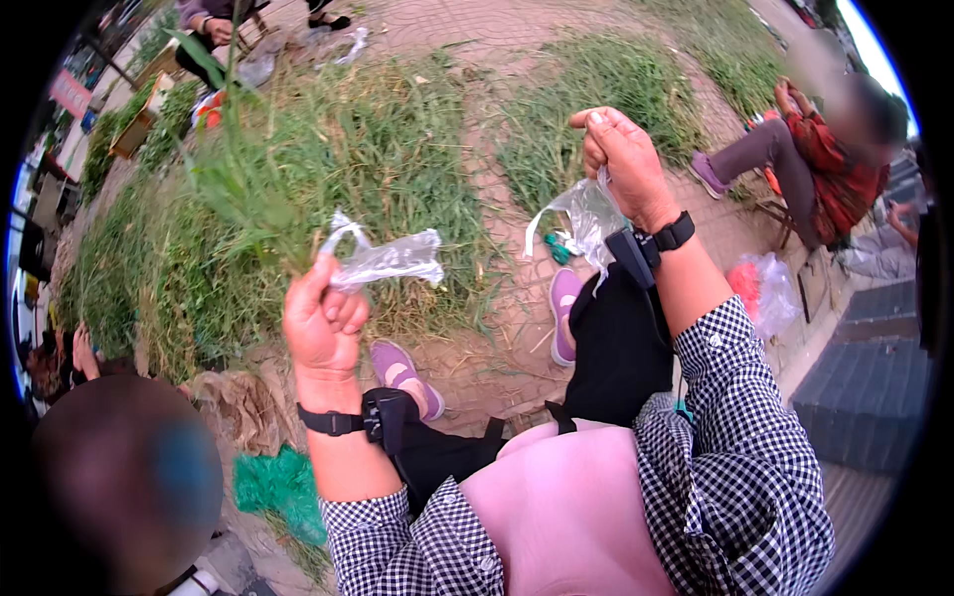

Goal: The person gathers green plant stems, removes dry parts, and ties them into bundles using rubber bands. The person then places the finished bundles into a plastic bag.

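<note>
My left hand (pixel 324 320) is raised at left of centre, its fingers closed on the lower stems of a bunch of long green grass (pixel 246 179). A piece of clear plastic film (pixel 391 261) sticks out from the same grip. Raised at upper right of centre, my right hand (pixel 622 156) has curled fingers closed on another piece of clear plastic film (pixel 589 216), which hangs below the palm. The two hands are well apart, and each wrist bears a black strap.
Piles of cut grass (pixel 395 149) lie on the brick paving (pixel 484 372) beyond my feet. A green plastic bag (pixel 279 484) and a brown crumpled sack (pixel 246 410) are at lower left. People sit at the right (pixel 835 164), far left and top left.
</note>
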Tool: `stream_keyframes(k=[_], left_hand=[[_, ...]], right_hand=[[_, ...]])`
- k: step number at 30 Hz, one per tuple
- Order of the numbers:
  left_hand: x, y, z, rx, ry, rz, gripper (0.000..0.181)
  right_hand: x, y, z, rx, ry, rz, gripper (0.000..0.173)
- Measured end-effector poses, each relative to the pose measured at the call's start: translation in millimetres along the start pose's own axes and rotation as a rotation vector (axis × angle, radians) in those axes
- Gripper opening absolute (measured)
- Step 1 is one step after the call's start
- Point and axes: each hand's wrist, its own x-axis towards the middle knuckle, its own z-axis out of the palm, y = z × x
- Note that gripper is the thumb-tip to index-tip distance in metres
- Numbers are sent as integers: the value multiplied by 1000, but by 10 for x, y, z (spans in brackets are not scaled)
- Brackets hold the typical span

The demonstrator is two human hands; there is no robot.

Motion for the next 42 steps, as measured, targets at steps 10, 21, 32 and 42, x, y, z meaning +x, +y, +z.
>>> stream_keyframes(k=[10, 21, 32, 42], left_hand=[[122, -217, 82, 66, -34, -33, 25], [263, -596, -23, 106, -66, -94, 24], [227, -746, 10, 59, -57, -77, 25], [119, -459, 45, -41, -365, -130, 26]], right_hand=[[-2328, 168, -2298, -344, 696, 69, 31], [-3787, 1664, -2645, 3, 957, 392, 26], [-3502, 1289, -2815, -585, 1038, 150, 39], [-756, -187, 499, -497, -356, -248, 47]])
